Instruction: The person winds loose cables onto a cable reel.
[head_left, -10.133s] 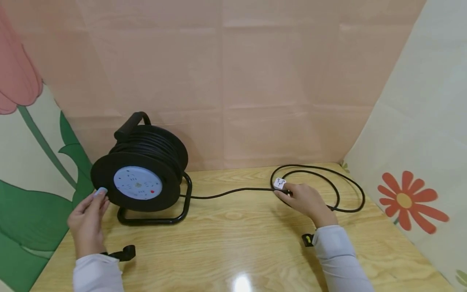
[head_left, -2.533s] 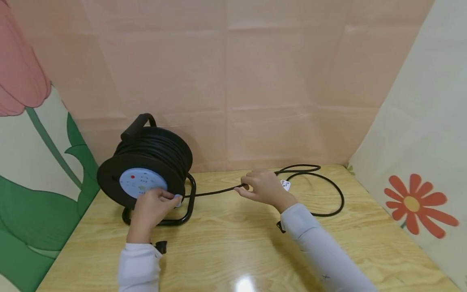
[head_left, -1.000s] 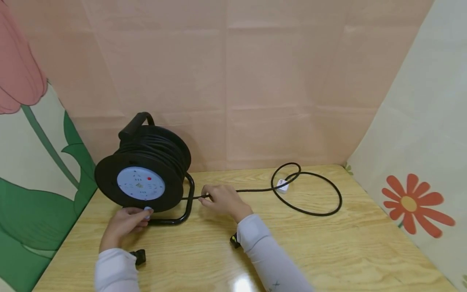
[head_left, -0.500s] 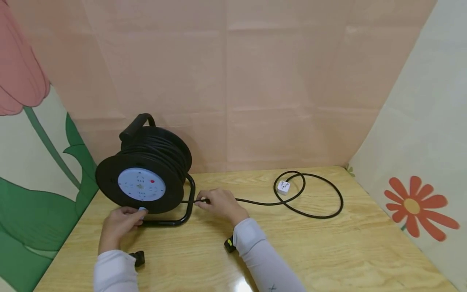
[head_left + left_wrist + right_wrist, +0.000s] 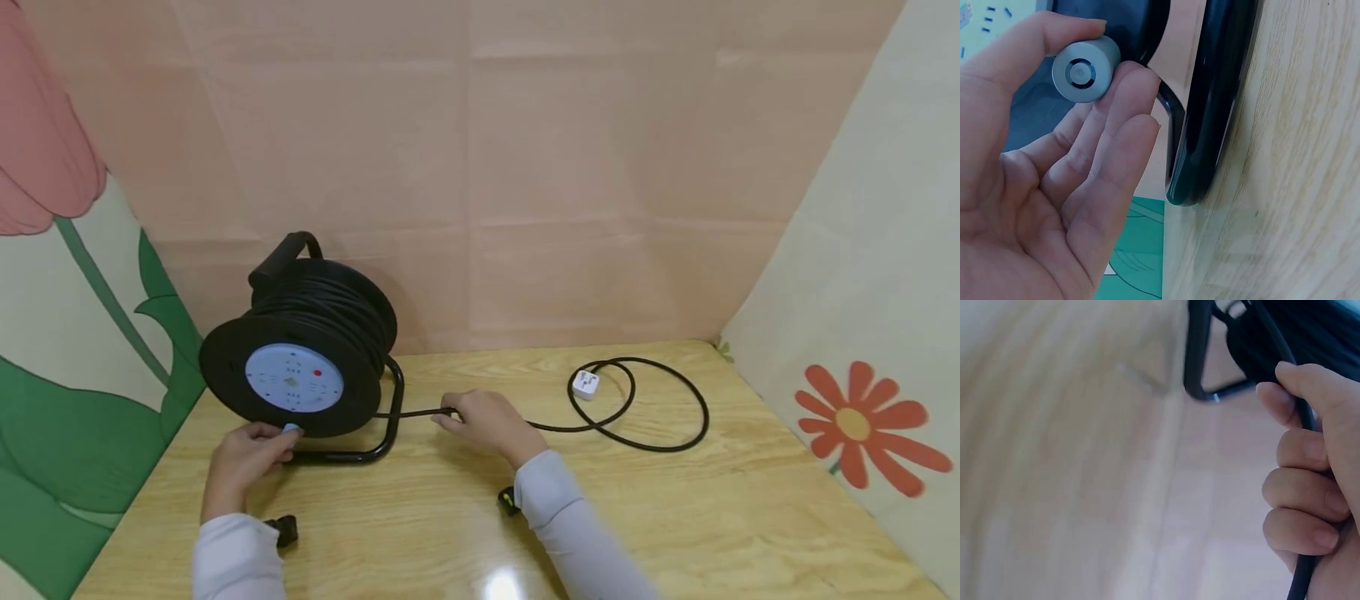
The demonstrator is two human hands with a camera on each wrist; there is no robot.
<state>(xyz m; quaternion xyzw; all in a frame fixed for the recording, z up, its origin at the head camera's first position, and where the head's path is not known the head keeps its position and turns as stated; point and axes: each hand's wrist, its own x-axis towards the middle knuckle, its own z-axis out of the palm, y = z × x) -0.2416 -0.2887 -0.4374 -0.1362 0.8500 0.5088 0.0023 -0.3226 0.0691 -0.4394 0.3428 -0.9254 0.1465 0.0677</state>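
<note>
A black cable reel (image 5: pixel 322 333) with a pale blue socket panel (image 5: pixel 294 377) stands on a black tube frame (image 5: pixel 352 456) at the left of the table. My left hand (image 5: pixel 243 462) is at the lower edge of the reel's disc. In the left wrist view, its thumb and fingers pinch the round grey crank knob (image 5: pixel 1087 69). To the right of the frame, my right hand (image 5: pixel 487 423) holds the black cable (image 5: pixel 420 412). The right wrist view shows the fingers curled round that cable (image 5: pixel 1304 575), which runs to the reel.
The cable's loose end lies in loops (image 5: pixel 707 417) at the right of the wooden table (image 5: pixel 675 525), with a white plug (image 5: pixel 586 384) among them. A pink backdrop (image 5: pixel 585 167) closes off the back. Flower-printed panels (image 5: pixel 847 250) flank both sides.
Over the last seconds the reel has turned, and its red button has shifted. My right hand travelled left towards the reel, then slid back right along the cable. The loops have drawn smaller.
</note>
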